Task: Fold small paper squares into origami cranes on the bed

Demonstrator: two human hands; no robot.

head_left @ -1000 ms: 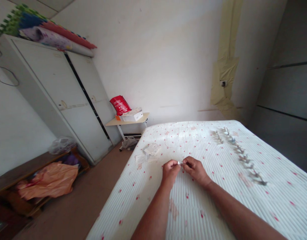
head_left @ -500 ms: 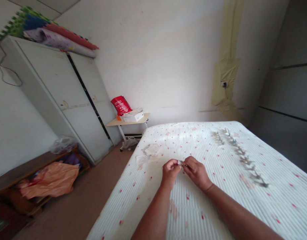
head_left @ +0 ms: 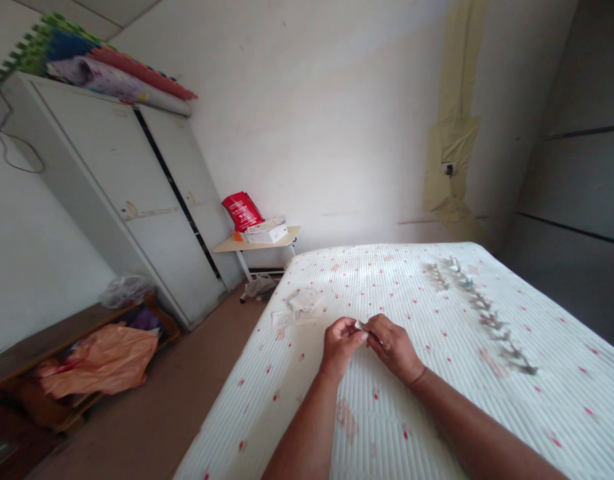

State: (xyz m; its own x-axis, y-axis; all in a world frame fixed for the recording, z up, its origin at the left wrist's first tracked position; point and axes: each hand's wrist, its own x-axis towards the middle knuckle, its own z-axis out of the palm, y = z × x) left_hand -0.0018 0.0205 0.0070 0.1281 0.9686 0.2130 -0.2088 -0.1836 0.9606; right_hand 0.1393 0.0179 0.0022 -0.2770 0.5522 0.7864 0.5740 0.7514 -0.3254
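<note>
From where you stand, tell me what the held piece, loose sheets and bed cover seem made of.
Held piece: perhaps matte paper; pale, mostly hidden.
Loose sheets: probably matte paper, thin and flat, with faint print lines.
Bed cover: apparently matte fabric, with quilted ridges.

Honestly, you've got no text here that anyone could actually read. That red bag [head_left: 243, 211] over on your little bench [head_left: 223, 246] has several lines of white lettering on it, but it's way too blurry to make out. The white box [head_left: 275, 234] by it has a tiny dark mark on its side, too small to tell. Same deal with the loose papers [head_left: 305, 301] on your bed [head_left: 377, 440]: faint rows of print, all illegible.
</note>
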